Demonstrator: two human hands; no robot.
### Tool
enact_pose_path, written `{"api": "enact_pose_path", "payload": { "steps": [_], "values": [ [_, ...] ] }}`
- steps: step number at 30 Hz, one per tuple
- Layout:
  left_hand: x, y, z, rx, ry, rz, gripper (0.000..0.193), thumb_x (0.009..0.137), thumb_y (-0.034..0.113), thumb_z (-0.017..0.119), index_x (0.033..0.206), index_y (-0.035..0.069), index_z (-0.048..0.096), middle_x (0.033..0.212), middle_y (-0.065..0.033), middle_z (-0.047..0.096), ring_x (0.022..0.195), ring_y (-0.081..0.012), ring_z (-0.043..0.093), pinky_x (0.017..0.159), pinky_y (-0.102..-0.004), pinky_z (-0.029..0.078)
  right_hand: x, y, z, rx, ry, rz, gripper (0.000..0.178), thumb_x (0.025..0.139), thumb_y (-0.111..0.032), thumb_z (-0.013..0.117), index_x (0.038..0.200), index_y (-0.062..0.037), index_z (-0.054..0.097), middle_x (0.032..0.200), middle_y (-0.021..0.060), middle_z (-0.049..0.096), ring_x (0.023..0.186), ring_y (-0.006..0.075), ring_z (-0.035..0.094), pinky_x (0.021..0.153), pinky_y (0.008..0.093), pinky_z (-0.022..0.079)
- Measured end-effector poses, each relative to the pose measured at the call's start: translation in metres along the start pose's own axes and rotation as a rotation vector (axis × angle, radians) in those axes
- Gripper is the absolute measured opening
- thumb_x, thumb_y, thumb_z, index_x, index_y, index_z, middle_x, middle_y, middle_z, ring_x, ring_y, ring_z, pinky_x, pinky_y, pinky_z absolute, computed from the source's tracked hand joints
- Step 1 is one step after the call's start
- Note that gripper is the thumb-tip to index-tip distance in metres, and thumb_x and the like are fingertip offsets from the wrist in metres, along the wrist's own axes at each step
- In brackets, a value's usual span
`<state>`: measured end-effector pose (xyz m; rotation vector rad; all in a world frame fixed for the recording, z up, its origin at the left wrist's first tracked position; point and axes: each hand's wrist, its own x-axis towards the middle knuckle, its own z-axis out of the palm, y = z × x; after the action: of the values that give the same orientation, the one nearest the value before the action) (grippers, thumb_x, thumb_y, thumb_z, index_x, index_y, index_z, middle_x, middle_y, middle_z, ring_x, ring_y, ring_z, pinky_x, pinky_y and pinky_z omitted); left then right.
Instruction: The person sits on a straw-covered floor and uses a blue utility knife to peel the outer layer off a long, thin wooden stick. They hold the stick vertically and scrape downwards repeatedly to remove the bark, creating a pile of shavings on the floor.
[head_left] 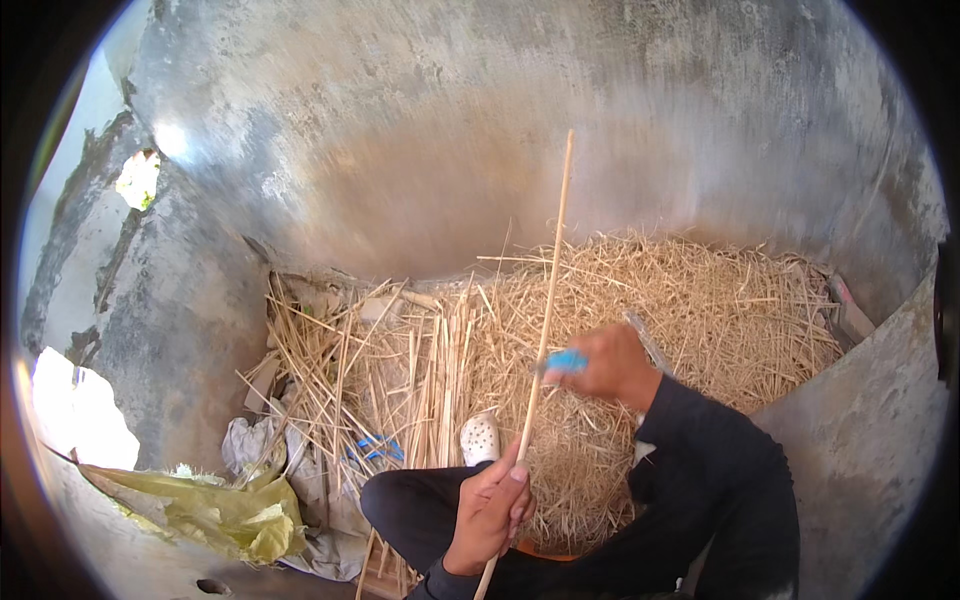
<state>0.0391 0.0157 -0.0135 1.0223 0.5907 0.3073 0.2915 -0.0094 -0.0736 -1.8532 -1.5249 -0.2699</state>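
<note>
A long thin stick [545, 310] is held near-upright, tip slightly right; its lower end is gripped by the left hand [490, 510], while a blue tool [566, 361] is pinched against it by the right hand [610, 365].

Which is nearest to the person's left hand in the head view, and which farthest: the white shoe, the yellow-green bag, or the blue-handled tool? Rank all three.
Measured from the left hand:
1. White shoe, just above the hand, slightly left.
2. Blue-handled tool, up and right, held in the right hand.
3. Yellow-green bag, far left on the floor by the wall.
</note>
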Motion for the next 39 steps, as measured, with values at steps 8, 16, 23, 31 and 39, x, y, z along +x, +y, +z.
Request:
{"api": "enact_pose_path", "payload": {
  "steps": [8, 16, 23, 31, 39],
  "values": [
    [0.008, -0.008, -0.004, -0.096, -0.036, 0.024, 0.043, 0.098, 0.010, 0.046, 0.139, -0.001, 0.039, 0.058, 0.0030, 0.036, 0.046, -0.0049, 0.031, 0.044, -0.0187, 0.030, -0.008, -0.017, -0.003, 0.151, -0.008, -0.036, 0.070, 0.084, -0.073, 0.043, 0.051, -0.0117, 0.052, 0.040, 0.0064, 0.043, 0.035, 0.0221, 0.045, 0.038, 0.0358, 0.035],
    [-0.001, -0.008, -0.002, 0.020, -0.113, -0.053, 0.044, 0.099, 0.015, 0.046, 0.140, 0.001, 0.038, 0.059, 0.0030, 0.039, 0.048, -0.0034, 0.035, 0.043, -0.0179, 0.031, 0.020, 0.062, -0.014, -0.032, -0.084, 0.305, 0.075, 0.084, -0.076, 0.036, 0.061, -0.0121, 0.066, 0.044, 0.0061, 0.049, 0.039, 0.0205, 0.047, 0.040, 0.0373, 0.038],
    [-0.027, 0.002, 0.008, 0.272, 0.036, -0.114, 0.046, 0.096, 0.019, 0.052, 0.137, -0.001, 0.042, 0.057, 0.0037, 0.042, 0.042, -0.0040, 0.035, 0.044, -0.0189, 0.035, 0.035, 0.072, 0.005, -0.067, 0.043, 0.309, 0.076, 0.083, -0.076, 0.037, 0.054, -0.0089, 0.056, 0.044, 0.0034, 0.046, 0.041, 0.0194, 0.047, 0.041, 0.0376, 0.036],
    [-0.036, -0.008, 0.018, 0.238, -0.049, -0.097, 0.028, 0.094, 0.034, 0.056, 0.085, 0.008, 0.062, 0.059, 0.0068, 0.044, 0.047, -0.0022, 0.036, 0.042, -0.0186, 0.026, 0.042, 0.161, -0.028, -0.152, 0.183, 0.599, 0.084, 0.081, -0.080, 0.033, 0.050, -0.0047, 0.052, 0.045, 0.0082, 0.048, 0.043, 0.0245, 0.050, 0.044, 0.0427, 0.037],
    [-0.046, -0.011, 0.012, 0.193, -0.053, -0.179, 0.022, 0.095, 0.026, 0.057, 0.082, 0.009, 0.061, 0.060, 0.0060, 0.044, 0.049, -0.0014, 0.034, 0.044, -0.0184, 0.025, -0.014, 0.247, -0.045, -0.237, 0.390, 0.959, 0.087, 0.084, -0.076, 0.035, 0.106, 0.0026, 0.064, 0.099, 0.0258, 0.065, 0.088, 0.0387, 0.065, 0.067, 0.0437, 0.051]
  ]
}}
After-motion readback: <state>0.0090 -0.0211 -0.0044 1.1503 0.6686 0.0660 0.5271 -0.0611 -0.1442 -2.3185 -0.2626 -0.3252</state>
